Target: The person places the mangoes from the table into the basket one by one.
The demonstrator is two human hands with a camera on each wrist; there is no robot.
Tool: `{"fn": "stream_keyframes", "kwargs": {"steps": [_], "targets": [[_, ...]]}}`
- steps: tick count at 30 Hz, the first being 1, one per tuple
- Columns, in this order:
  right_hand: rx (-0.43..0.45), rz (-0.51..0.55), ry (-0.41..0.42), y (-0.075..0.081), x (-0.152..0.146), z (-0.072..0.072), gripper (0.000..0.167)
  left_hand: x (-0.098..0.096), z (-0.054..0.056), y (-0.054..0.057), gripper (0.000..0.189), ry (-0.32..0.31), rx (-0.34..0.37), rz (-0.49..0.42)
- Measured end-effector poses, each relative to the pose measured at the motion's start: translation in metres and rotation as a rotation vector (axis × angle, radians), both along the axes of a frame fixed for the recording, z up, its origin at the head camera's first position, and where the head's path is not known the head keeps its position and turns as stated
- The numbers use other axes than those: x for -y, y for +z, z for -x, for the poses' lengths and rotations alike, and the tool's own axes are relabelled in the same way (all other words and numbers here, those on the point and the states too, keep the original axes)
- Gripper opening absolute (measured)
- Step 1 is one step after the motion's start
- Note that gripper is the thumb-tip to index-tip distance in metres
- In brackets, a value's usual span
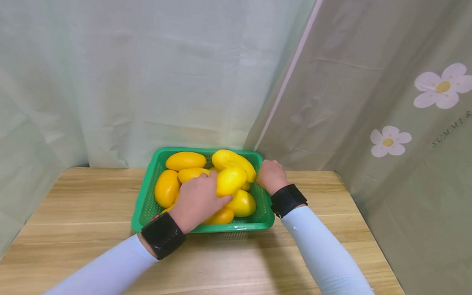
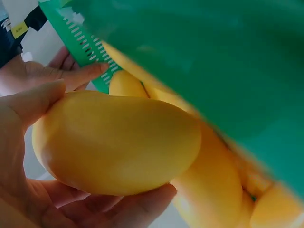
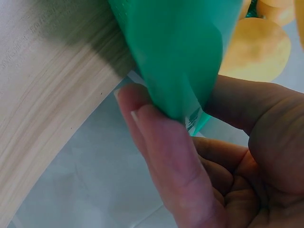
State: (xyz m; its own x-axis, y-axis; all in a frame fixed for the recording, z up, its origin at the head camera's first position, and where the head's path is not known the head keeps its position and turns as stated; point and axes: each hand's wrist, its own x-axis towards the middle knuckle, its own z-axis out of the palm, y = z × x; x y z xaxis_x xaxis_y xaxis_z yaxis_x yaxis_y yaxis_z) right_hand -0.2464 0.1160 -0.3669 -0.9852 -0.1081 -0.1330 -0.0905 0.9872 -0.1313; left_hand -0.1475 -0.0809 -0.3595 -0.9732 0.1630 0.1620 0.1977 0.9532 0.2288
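A green plastic basket [image 1: 140, 205] with slotted sides stands on the wooden table, filled with several yellow mangoes. My left hand [image 1: 200, 199] reaches in over the front rim and grips one mango [image 2: 118, 142] between thumb and fingers, above the others. In the head view that mango [image 1: 231, 181] shows to the right of the fingers. At the basket's right side, my right hand [image 1: 272, 175] pinches the rim, with the thumb inside and the fingers outside [image 3: 171, 147]. Another mango [image 1: 186, 161] lies at the back left, and a long one [image 1: 235, 160] at the back right.
The wooden table [image 1: 80, 246] extends in front of the basket and to both sides. A pale curtain [image 1: 176, 76] hangs right behind the basket, and a flower-printed curtain [image 1: 375, 191] borders the table's right edge. Each wrist wears a black band [image 1: 289, 200].
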Motion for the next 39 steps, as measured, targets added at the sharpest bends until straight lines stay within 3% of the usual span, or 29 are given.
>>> {"fn": "stream_keyframes", "kwargs": {"steps": [13,19,25,32,39], "targets": [[0.008,-0.014,-0.012,0.0,0.0,0.002,0.007,-0.008,0.004,-0.01,0.066,0.031,0.069,0.073],[-0.003,-0.01,0.004,-0.001,-0.001,0.002,0.007,-0.013,0.0,-0.017,0.064,0.011,-0.04,0.132],[-0.006,-0.01,0.008,-0.002,0.0,0.001,0.008,-0.018,-0.006,-0.024,0.067,-0.005,-0.166,0.271],[0.004,-0.014,0.01,-0.003,0.002,0.002,0.009,-0.021,-0.014,-0.023,0.07,0.017,-0.208,0.334],[0.005,-0.003,0.025,-0.004,-0.002,0.003,0.007,-0.021,-0.026,-0.022,0.071,-0.022,-0.198,0.316]]}}
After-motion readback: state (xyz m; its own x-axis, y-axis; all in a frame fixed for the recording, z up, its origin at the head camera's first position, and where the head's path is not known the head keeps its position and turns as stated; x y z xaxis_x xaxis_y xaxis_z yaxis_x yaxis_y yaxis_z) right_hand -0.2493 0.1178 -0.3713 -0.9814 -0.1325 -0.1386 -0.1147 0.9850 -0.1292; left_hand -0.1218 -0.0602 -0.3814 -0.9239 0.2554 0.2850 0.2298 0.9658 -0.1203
